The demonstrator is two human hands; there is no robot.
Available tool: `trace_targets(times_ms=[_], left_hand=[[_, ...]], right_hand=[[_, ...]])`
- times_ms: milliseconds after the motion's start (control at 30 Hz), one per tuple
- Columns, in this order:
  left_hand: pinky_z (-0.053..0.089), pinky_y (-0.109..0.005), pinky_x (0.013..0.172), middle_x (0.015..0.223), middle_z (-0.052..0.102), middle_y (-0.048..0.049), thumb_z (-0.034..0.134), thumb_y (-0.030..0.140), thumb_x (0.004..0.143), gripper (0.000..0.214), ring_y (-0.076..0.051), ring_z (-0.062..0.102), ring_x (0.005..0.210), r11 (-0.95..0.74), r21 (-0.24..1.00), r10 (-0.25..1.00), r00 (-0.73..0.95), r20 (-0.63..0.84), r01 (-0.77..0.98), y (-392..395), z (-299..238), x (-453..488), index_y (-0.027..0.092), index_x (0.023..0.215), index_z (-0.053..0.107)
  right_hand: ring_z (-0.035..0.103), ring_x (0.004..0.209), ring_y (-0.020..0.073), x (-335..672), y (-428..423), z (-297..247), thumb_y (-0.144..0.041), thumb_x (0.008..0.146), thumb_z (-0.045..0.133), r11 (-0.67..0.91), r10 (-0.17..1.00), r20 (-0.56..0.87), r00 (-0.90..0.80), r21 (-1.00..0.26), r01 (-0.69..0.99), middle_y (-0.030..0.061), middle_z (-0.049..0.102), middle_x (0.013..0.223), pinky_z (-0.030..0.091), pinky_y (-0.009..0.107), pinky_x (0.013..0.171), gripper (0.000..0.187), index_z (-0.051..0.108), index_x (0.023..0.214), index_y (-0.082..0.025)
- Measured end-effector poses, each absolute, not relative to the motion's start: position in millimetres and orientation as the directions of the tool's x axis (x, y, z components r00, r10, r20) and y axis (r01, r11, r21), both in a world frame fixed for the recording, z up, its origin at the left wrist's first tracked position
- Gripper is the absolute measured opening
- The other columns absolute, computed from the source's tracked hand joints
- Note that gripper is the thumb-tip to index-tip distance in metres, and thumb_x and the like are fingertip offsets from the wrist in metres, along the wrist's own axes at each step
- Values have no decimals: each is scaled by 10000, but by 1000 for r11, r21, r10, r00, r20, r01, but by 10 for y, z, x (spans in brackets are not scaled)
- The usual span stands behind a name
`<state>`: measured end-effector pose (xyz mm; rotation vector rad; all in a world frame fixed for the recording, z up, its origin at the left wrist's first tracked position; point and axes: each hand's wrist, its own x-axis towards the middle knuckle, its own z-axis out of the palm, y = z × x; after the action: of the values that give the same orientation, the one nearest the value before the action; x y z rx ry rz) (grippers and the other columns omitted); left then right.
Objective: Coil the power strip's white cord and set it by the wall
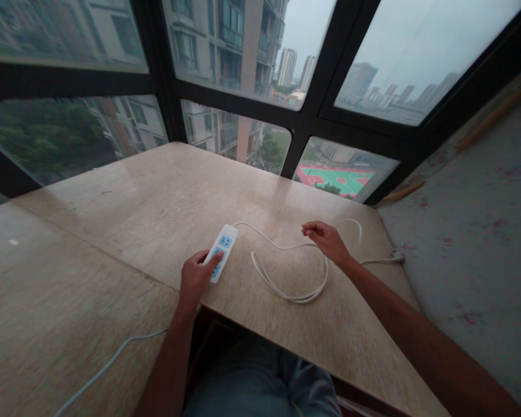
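A white power strip [224, 243] with blue sockets lies on the beige marble sill [156, 197]. My left hand [195, 278] grips its near end, fingers wrapped round it. The strip's white cord [286, 292] runs from its far end and loops across the sill toward the right wall. My right hand [327, 238] hovers over that loop, fingers curled and pinched together near the cord; whether it holds the cord I cannot make out.
Large black-framed windows [304, 124] rise right behind the sill. A padded grey wall [473, 231] closes the right side. A second white cable [108, 365] crosses the lower slab at left. My jeans-covered lap [260, 376] is below the sill's edge.
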<state>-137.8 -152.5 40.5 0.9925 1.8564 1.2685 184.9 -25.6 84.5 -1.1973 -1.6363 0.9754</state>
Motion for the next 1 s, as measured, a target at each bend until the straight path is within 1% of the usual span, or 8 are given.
trace_targets(times_ms=[133, 300, 400, 500, 600, 733, 900, 1000], left_hand=[[514, -288, 628, 826, 743, -66, 687, 523, 679, 424, -231, 687, 752, 226, 936, 846, -531, -52, 269, -1507, 308, -1347, 153, 881, 739], [524, -317, 654, 864, 742, -91, 674, 509, 707, 424, -241, 693, 765, 270, 916, 808, -588, -48, 296, -1442, 217, -1309, 167, 954, 713], [523, -353, 754, 922, 734, -96, 634, 497, 754, 394, -252, 691, 838, 245, 873, 815, -577, 50, 422, -1407, 229, -1291, 188, 992, 694], [505, -385, 810, 984, 703, -117, 595, 514, 782, 413, -277, 664, 914, 250, 746, 834, -528, 158, 618, -1397, 250, -1277, 189, 1023, 680], [501, -399, 786, 1023, 661, -151, 615, 563, 757, 526, -306, 639, 935, 289, 581, 867, -465, 178, 761, -1410, 259, -1264, 168, 1102, 650], [494, -390, 755, 1035, 639, -165, 615, 573, 758, 588, -315, 619, 941, 272, 464, 891, -403, 209, 843, -1426, 264, -1256, 146, 1162, 616], [477, -394, 698, 923, 656, -152, 543, 556, 810, 504, -338, 612, 888, 287, 275, 900, -357, 249, 917, -1425, 292, -1251, 147, 1089, 636], [475, -402, 665, 905, 662, -157, 464, 596, 839, 517, -354, 614, 878, 308, 225, 906, -357, 229, 924, -1430, 307, -1243, 161, 1065, 629]], right_hand=[[665, 826, 198, 1866, -392, 714, -345, 737, 660, 250, 968, 226, -113, -917, 311, 68, 711, 868, 525, 375, 820, 219, 686, 878, -180], [665, 813, 186, 2054, -536, 658, -340, 767, 646, 271, 957, 290, 6, -904, 330, 65, 706, 870, 528, 361, 808, 210, 680, 897, -178], [662, 782, 181, 2218, -614, 632, -347, 758, 668, 258, 953, 295, 67, -909, 327, 61, 705, 853, 532, 353, 769, 219, 677, 895, -177], [655, 765, 175, 2401, -698, 591, -362, 751, 678, 237, 951, 287, 116, -915, 326, 57, 703, 851, 528, 348, 746, 242, 674, 910, -179], [647, 738, 170, 2592, -785, 534, -370, 730, 695, 194, 952, 254, 168, -931, 309, 53, 700, 836, 521, 332, 700, 270, 668, 921, -180], [638, 702, 168, 2822, -897, 441, -368, 686, 718, 111, 951, 183, 248, -954, 278, 53, 696, 809, 500, 307, 634, 298, 656, 908, -178], [628, 681, 162, 3044, -1009, 346, -369, 635, 730, 16, 953, 88, 290, -971, 240, 48, 681, 805, 479, 279, 588, 360, 644, 926, -174], [624, 660, 161, 3162, -1048, 307, -370, 610, 743, -93, 939, -25, 343, -979, 183, 43, 675, 809, 482, 269, 559, 404, 622, 946, -183]])
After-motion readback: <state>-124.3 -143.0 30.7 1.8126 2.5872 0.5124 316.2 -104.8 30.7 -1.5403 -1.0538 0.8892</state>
